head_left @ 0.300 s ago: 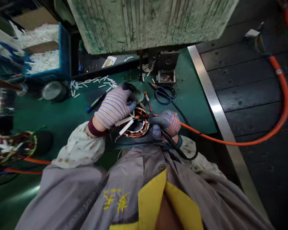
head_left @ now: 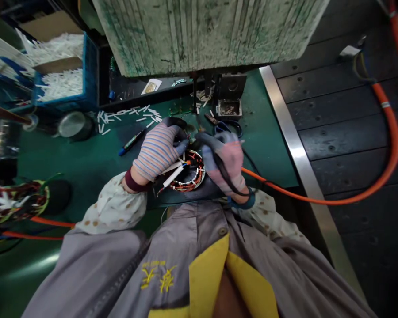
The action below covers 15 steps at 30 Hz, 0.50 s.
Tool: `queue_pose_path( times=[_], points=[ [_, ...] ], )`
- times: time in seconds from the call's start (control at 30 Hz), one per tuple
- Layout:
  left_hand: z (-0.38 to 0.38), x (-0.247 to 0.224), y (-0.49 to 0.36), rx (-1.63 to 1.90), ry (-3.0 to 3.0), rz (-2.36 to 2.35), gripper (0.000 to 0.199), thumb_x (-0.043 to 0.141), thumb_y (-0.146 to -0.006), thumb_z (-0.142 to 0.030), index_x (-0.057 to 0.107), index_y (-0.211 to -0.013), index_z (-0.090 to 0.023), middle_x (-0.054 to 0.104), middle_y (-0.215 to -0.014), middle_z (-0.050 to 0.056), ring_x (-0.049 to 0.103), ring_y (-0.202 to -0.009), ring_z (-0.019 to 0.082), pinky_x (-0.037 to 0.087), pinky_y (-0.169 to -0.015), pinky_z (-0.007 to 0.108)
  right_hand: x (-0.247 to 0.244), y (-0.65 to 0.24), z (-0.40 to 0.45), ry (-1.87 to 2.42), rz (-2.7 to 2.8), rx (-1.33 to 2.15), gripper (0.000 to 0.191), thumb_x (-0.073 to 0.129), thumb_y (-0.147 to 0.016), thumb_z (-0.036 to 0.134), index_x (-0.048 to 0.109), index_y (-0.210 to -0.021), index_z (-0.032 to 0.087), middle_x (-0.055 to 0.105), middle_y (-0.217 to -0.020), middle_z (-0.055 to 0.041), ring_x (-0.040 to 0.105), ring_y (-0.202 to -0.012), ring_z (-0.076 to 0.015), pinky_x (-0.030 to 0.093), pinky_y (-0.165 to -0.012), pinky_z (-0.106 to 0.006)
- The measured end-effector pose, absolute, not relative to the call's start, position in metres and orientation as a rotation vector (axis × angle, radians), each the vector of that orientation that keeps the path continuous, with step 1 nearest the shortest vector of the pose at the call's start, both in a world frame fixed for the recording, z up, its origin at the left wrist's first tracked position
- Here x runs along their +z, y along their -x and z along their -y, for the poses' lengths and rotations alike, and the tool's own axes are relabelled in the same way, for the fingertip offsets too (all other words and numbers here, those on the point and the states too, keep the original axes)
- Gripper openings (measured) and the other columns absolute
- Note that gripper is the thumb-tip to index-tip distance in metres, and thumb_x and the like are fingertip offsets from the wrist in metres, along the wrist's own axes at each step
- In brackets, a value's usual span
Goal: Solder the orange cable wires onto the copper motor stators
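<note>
Head view: the left hand curls, its grip unclear to me; a white tube slants up rightward over the wound coil ring, which lies just bodyward of both hands' fingertips; the blurred right hand, crossed by black cable, hides its grip.

This is a workshop for electrical parts: a green worktop with metal edging on its right carries a ring-shaped winding of copper-coloured wire near its front edge. A blue plastic crate of thin white pieces stands toward the far left corner, and a grey work jacket shows at the front.
</note>
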<state>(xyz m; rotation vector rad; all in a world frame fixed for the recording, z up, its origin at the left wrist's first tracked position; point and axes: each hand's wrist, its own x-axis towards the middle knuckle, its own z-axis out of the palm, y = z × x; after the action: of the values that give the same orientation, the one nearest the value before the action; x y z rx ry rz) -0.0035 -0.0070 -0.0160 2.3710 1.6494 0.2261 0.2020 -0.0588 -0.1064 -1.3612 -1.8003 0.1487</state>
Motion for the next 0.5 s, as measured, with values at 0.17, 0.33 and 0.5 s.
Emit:
queue_pose_path(
  times=[0.17,0.33,0.5],
  points=[
    [0.01,-0.023,0.006,0.318,-2.315,-1.661,0.027,0.065,-0.103,-0.037,0.082,-0.11,-0.018,0.078,-0.117,0.012,0.074,-0.115,0.034,0.06,-0.11,0.045,-0.09,-0.194,0.039,1.434,1.961,0.244,0.039,0.055,-0.112,0.035,0.082,-0.138,0.025,0.069,-0.115,-0.0122,0.061,-0.111,-0.0307,0.053,-0.108,-0.051],
    [0.008,-0.019,0.01,0.356,-2.307,-1.56,0.026,0.066,-0.103,-0.037,0.081,-0.111,-0.017,0.078,-0.122,0.013,0.073,-0.12,0.033,0.058,-0.117,0.045,-0.088,-0.196,0.042,1.393,2.017,0.234,0.034,0.059,-0.11,0.031,0.084,-0.133,0.026,0.069,-0.115,-0.0112,0.063,-0.108,-0.0296,0.054,-0.106,-0.051],
    [0.004,-0.02,0.012,0.428,-2.265,-1.513,0.027,0.065,-0.102,-0.037,0.082,-0.11,-0.017,0.078,-0.126,0.013,0.074,-0.122,0.033,0.059,-0.116,0.044,-0.104,-0.193,0.05,1.44,1.895,0.168,0.034,0.055,-0.111,0.037,0.083,-0.122,0.022,0.068,-0.111,-0.0128,0.063,-0.104,-0.0307,0.053,-0.099,-0.049]
  ],
)
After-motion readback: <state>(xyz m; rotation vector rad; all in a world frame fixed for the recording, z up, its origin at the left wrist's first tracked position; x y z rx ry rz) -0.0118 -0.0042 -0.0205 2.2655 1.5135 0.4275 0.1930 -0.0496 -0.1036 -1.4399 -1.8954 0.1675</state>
